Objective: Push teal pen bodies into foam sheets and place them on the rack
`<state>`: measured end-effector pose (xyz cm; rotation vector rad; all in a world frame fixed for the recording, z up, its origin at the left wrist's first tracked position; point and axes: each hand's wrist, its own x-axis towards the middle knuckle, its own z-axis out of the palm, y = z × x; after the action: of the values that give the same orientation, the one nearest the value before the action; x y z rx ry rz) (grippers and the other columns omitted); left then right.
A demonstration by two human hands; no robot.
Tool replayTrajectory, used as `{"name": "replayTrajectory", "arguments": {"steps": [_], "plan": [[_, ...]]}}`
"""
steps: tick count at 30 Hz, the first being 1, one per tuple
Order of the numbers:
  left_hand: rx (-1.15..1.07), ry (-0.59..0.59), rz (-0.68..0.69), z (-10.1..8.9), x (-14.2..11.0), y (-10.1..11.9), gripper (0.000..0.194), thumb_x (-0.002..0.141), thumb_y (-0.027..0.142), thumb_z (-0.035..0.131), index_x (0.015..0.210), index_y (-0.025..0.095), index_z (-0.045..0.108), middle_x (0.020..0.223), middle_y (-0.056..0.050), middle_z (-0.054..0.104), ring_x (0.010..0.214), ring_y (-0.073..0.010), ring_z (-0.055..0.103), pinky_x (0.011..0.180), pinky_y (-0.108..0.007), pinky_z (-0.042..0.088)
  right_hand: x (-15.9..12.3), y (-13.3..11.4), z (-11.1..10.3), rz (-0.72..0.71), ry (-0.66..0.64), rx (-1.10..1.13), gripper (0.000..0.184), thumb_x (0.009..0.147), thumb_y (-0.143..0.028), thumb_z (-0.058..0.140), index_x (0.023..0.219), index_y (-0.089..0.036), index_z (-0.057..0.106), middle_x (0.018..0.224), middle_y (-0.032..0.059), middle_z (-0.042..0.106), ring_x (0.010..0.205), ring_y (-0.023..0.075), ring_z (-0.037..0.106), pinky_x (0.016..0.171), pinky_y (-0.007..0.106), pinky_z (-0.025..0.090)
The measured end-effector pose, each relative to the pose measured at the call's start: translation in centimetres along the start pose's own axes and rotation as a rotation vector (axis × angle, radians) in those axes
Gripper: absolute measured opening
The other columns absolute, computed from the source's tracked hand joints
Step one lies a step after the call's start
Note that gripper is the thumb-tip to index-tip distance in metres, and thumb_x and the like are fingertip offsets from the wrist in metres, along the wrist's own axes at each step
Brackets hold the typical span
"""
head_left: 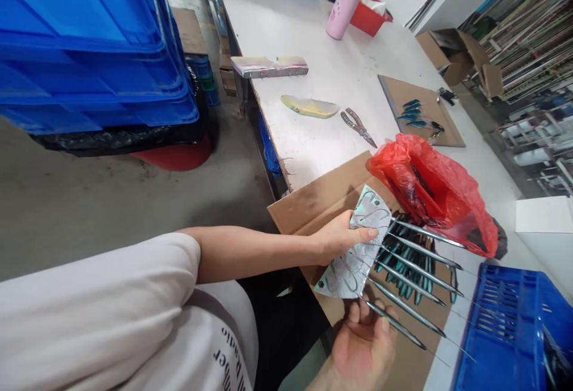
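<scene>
The left hand (342,237) is gripping a pale plate (358,256) with its thumb pressed on the upper face, and the plate, bearing curved metal hooks, is tilting over the near part of an open cardboard box (329,191). Slim dark lures (409,308) are pointing right from its edge, thin wires sticking out of their tips. The right hand (364,340) is lying palm up below the plate's near corner, its fingers half curled around the nearest lure; whether they are pinching it, I cannot tell. Similar teal lures (405,268) are lying heaped in the box, beside a crumpled red bag (441,185). A blue crate (492,325) is standing at the right. Farther along the white table (313,146), pliers (358,126) are resting just beside a yellowish curved piece (310,106), and a brown board (425,107) is holding more teal pieces. A pink bottle (344,9) is standing at the far side, near a red container (367,18). Blue bins (89,39) are stacking up at the left. The white shirt (179,331) is showing sideways black lettering, partly hidden, with "mber" and "Radio" readable.
</scene>
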<state>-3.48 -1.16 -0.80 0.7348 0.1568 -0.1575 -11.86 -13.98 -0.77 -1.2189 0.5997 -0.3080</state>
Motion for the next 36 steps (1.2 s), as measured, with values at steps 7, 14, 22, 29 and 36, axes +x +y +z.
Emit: {"name": "replayTrajectory", "arguments": {"steps": [7, 14, 22, 29, 36], "plan": [[-0.013, -0.030, 0.011, -0.1, 0.1, -0.3, 0.041, 0.067, 0.037, 0.067, 0.099, 0.016, 0.052, 0.088, -0.005, 0.059, 0.074, -0.0159, 0.056, 0.068, -0.030, 0.047, 0.3, -0.2, 0.0, 0.029, -0.022, -0.017, 0.020, 0.068, -0.020, 0.051, 0.085, -0.023, 0.059, 0.076, -0.0063, 0.063, 0.064, 0.0092, 0.062, 0.055, 0.018, 0.052], [0.014, 0.016, -0.035, -0.3, 0.2, -0.5, 0.045, 0.066, 0.038, 0.068, 0.102, 0.018, 0.050, 0.094, -0.008, 0.059, 0.080, -0.0204, 0.057, 0.070, -0.036, 0.048, 0.3, -0.3, -0.3, 0.062, -0.025, -0.040, 0.020, 0.068, -0.021, 0.050, 0.085, -0.023, 0.059, 0.075, -0.0069, 0.064, 0.065, 0.0086, 0.062, 0.056, 0.017, 0.052], [0.044, 0.058, -0.031, -0.2, 0.3, -0.6, 0.039, 0.064, 0.036, 0.069, 0.095, 0.020, 0.050, 0.087, -0.004, 0.059, 0.074, -0.0180, 0.057, 0.063, -0.032, 0.048, 0.5, -0.1, -0.6, 0.031, -0.085, -0.075, 0.020, 0.069, -0.021, 0.050, 0.087, -0.023, 0.060, 0.071, -0.0061, 0.065, 0.062, 0.0083, 0.061, 0.055, 0.017, 0.051], [0.102, 0.035, -0.033, -0.1, -0.2, 0.2, 0.047, 0.067, 0.036, 0.067, 0.104, 0.017, 0.047, 0.094, -0.006, 0.058, 0.080, -0.0183, 0.056, 0.068, -0.031, 0.048, 0.3, 0.3, -1.0, -0.105, -0.075, -0.086, 0.019, 0.067, -0.021, 0.057, 0.086, -0.024, 0.060, 0.076, -0.0067, 0.064, 0.062, 0.0104, 0.061, 0.056, 0.023, 0.053], [0.082, 0.045, -0.040, 0.2, -0.3, 0.6, 0.043, 0.064, 0.035, 0.070, 0.097, 0.017, 0.049, 0.087, -0.004, 0.059, 0.074, -0.0171, 0.056, 0.065, -0.029, 0.047, 0.2, 0.6, -1.0, -0.151, -0.103, -0.088, 0.018, 0.067, -0.021, 0.059, 0.085, -0.023, 0.058, 0.075, -0.0060, 0.064, 0.063, 0.0120, 0.062, 0.060, 0.025, 0.054]]}}
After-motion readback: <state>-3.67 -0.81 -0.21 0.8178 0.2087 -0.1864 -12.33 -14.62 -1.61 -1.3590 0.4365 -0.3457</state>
